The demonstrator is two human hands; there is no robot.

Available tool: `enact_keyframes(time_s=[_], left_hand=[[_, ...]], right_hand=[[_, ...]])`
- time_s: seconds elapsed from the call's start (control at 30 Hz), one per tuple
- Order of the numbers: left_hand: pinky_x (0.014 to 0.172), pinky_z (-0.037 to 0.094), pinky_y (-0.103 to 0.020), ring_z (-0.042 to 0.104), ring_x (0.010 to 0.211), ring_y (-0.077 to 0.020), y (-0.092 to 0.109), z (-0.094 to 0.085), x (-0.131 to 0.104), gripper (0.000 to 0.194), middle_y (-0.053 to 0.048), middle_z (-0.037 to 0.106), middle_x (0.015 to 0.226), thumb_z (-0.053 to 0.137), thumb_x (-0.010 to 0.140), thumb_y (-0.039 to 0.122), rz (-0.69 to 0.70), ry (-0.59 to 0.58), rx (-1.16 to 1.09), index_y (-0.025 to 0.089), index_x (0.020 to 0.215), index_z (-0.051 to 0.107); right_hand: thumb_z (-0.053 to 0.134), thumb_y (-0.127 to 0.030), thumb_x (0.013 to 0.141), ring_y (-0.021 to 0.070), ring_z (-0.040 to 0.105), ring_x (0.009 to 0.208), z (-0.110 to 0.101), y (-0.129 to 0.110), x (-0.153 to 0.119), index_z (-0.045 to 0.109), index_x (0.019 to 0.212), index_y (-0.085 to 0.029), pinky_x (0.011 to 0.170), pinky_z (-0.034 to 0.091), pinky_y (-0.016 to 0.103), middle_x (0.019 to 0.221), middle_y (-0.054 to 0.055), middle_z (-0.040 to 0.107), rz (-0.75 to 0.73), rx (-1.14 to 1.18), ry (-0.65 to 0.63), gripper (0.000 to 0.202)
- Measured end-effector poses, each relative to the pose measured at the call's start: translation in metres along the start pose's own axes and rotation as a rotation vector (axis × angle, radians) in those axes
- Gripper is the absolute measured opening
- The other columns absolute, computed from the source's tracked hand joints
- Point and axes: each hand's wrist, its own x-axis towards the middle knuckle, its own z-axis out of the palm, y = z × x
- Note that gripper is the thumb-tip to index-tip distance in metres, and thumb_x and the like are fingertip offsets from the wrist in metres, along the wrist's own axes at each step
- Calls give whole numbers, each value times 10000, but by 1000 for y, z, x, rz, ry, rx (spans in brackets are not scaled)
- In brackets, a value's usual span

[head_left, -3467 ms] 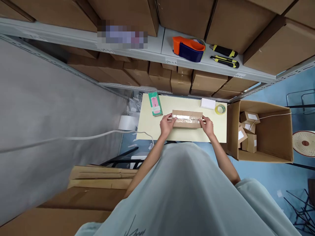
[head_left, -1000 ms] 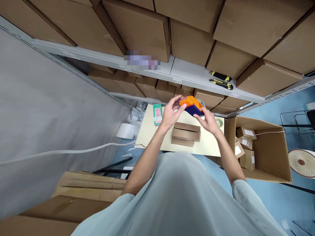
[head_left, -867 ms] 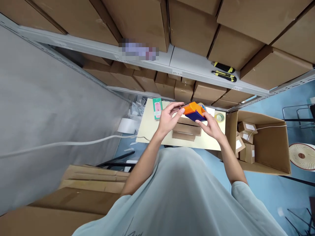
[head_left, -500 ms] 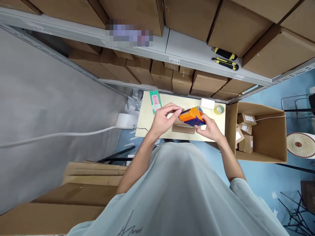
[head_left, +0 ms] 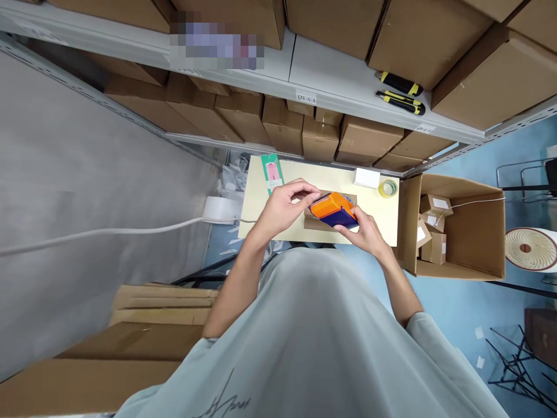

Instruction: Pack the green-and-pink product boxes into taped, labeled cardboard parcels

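Observation:
My right hand (head_left: 365,231) grips an orange and dark-blue tape dispenser (head_left: 334,208) at its right end, thumb along the lower side. Part of a round roll shows at its upper right. At the dispenser's dark left edge, my left hand (head_left: 290,204) has thumb and index finger pinched together; whether tape is between them is too small to see. Below the dispenser a brown cardboard box (head_left: 322,224) lies on the cream table (head_left: 252,197), partly covered by it. A green and pink package (head_left: 272,173) lies beyond my left hand.
A tape roll (head_left: 387,188) and a white box (head_left: 366,177) sit at the table's back right. Right of the table stands an open carton (head_left: 474,232) holding several small boxes. Box cutters (head_left: 400,102) lie on the shelf (head_left: 335,69) above. A white cable (head_left: 130,230) crosses at left.
The tape dispenser has shifted slightly left and tilted, showing more of its dark-blue side. Both hands moved slightly left with it, keeping about the same hold. The view has shifted a little.

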Motion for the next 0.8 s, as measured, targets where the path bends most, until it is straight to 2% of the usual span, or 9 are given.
enact_keyframes(time_s=[0.13,0.23,0.4,0.53,0.67,0.8], left_hand=[[860,644,-349,751,927,-224,-8,-1,-3,522,-94,811,1026,814,943,686,-68,-52,-25,195,1113,860],[860,640,-354,753,926,-227,-13,-2,-4,502,-100,813,1025,811,944,683,-68,-62,-39,191,1037,859],[820,602,-333,719,886,-204,-12,-1,-9,346,-73,776,957,764,1020,545,32,-41,66,209,970,831],[814,576,-338,686,896,-199,-9,4,-18,236,-68,756,989,676,1100,408,177,47,210,222,998,781],[827,564,-345,689,984,-218,-12,11,-24,243,-84,757,1065,619,1143,409,268,93,309,233,1030,742],[835,549,-347,653,893,-208,-20,20,-25,271,-63,728,981,584,1159,429,232,71,339,236,1020,713]], right_hand=[[688,-756,1007,249,653,828,10,4,-7,507,965,-288,760,522,348,928,44,701,-7,-3,11,503],[677,-770,1015,263,664,859,11,5,-11,505,970,-281,787,539,367,956,69,709,-42,-28,20,520],[622,-801,1040,272,662,866,10,5,-13,520,998,-279,799,558,389,965,85,706,-87,-60,31,534],[620,-804,1042,259,650,831,14,5,-16,515,970,-287,770,550,373,917,57,686,-87,-49,51,533],[670,-777,1029,243,637,791,17,7,-21,524,949,-289,739,536,350,880,34,676,-39,-39,46,515],[675,-781,1015,244,646,783,16,12,-27,533,963,-292,746,534,347,879,32,686,10,-53,25,512]])
